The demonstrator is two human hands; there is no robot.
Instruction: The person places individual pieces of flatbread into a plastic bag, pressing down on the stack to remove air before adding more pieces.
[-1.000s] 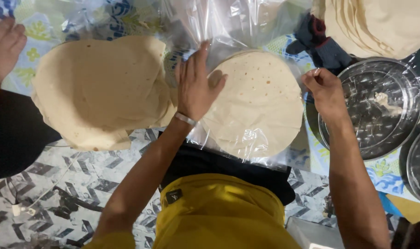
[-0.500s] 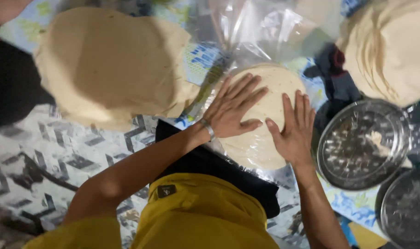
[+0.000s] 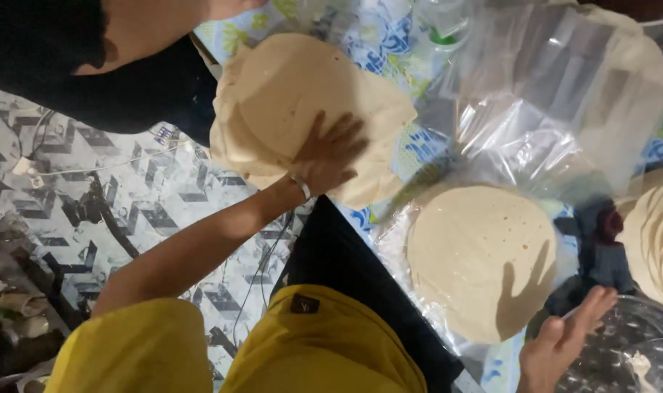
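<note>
My left hand (image 3: 330,154) lies flat, fingers spread, on a stack of pale round flatbreads (image 3: 302,109) at the upper left. My right hand (image 3: 563,342) hovers open at the bottom right, above the rim of a perforated metal tray (image 3: 637,356), holding nothing. Between the hands a single round flatbread (image 3: 471,255) rests on clear plastic sheeting (image 3: 535,124); my right hand's shadow falls on it.
Another person in black (image 3: 91,65) sits at the upper left. More flatbreads (image 3: 655,233) are piled at the right edge. A black cloth (image 3: 346,269) lies by my yellow-clad knees. Cables (image 3: 105,211) run across the patterned floor mat at left.
Both hands have left the single flatbread. My left hand swung left onto the stack; my right hand pulled back to the metal tray. The view has shifted left.
</note>
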